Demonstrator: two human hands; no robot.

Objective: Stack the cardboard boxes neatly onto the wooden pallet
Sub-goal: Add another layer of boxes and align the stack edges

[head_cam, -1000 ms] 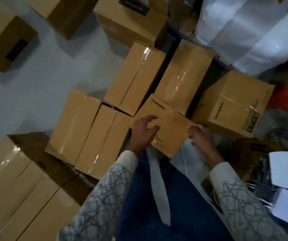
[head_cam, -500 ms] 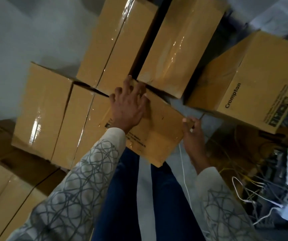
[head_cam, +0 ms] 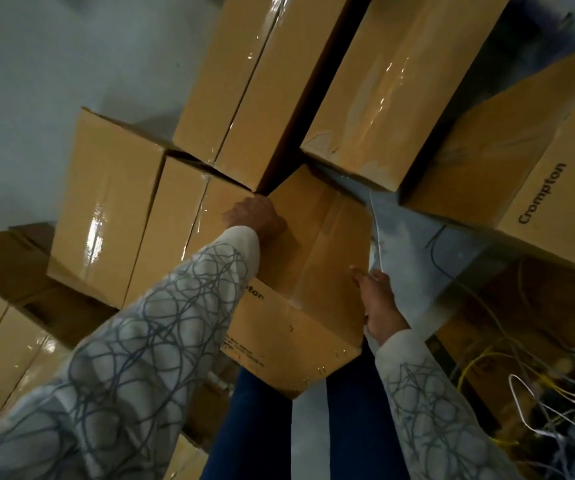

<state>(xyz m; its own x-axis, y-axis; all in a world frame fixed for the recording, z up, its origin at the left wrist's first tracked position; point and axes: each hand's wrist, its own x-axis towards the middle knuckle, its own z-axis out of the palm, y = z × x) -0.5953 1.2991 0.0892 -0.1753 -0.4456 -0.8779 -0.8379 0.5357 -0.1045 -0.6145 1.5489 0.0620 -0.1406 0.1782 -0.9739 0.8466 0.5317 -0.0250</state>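
A brown cardboard box [head_cam: 314,258] with part of the word "Crompton" on its side sits tilted in front of me, between both my hands and above my legs. My left hand [head_cam: 255,218] grips its far left corner, with the fingers curled over the edge and out of sight. At the box's right edge, my right hand [head_cam: 379,306] holds on with the thumb on top; the fingers are hidden behind the side. No wooden pallet is in view.
Taped cardboard boxes crowd round: a pair at the left [head_cam: 113,216], two long ones beyond [head_cam: 244,81] [head_cam: 400,81], a "Crompton" box [head_cam: 528,150] at right, more at lower left [head_cam: 2,341]. Loose cables [head_cam: 539,393] tangle at lower right. Grey floor [head_cam: 36,64] shows at upper left.
My left hand has slid from flat on the box's top to its far corner and curled over it. The box has tipped up towards me, and the view has closed in.
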